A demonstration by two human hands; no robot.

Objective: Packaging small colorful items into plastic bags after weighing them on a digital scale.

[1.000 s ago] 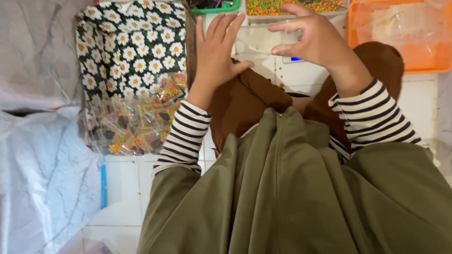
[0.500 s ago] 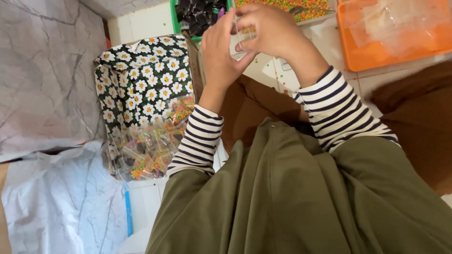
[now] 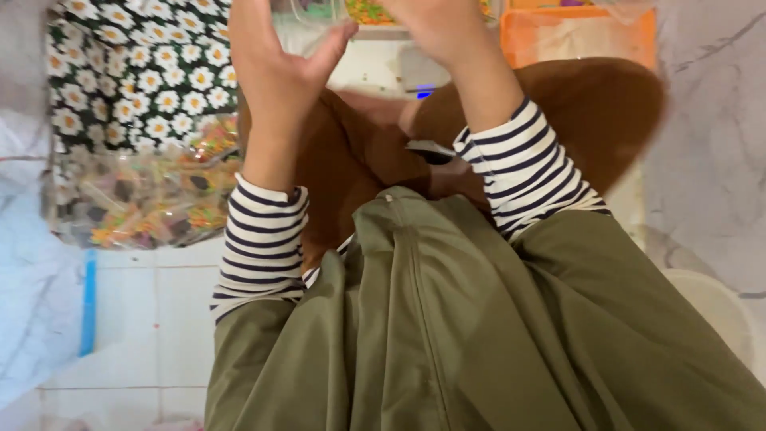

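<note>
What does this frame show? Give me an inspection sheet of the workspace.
Surface: white tiled floor.
Job's things: clear container of colourful bits at the top edge, partly cut off.
Clutter: heap of clear packets with colourful contents; daisy-print cloth; orange tray.
Grip: left hand open, fingers spread, beside the container; right hand at the container, its grip cannot be told.
Cables: nothing seen.
Surroundings: brown fabric, olive skirt, striped sleeves.

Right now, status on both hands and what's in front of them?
Left hand open, palm up, holding nothing. Right hand at clear tray of coloured bits, fingers cut off by frame edge, grip unclear. Orange tray beside it; nothing blocks.
</note>
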